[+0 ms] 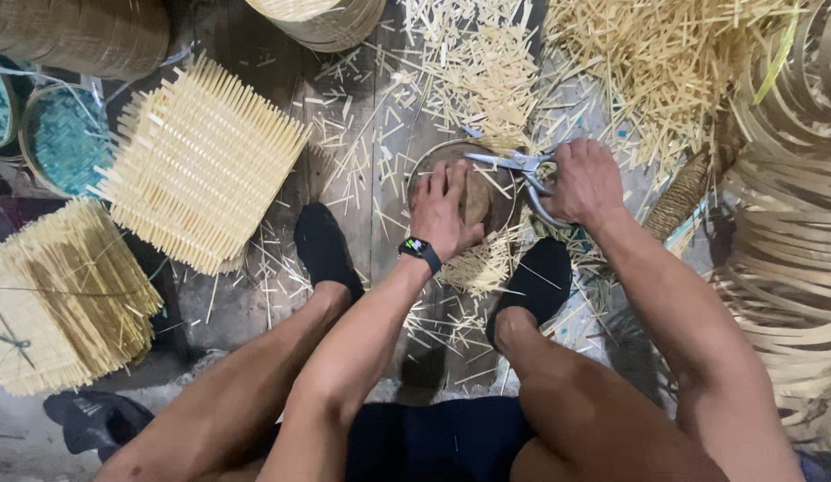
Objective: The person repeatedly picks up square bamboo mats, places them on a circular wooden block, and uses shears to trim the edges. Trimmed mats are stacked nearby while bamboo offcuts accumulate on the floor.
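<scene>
Right hand (585, 183), scissors (513, 165) pointing left

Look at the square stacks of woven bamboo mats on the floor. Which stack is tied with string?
The lower-left stack, at the picture's edge: dark string crosses it. The paler stack above shows none.

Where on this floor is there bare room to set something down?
Barest: dark planks between the square woven mat and the left foot. Crowded: bamboo offcuts litter the floor around the round basket, where the left hand presses and the right hand holds shears.
</scene>
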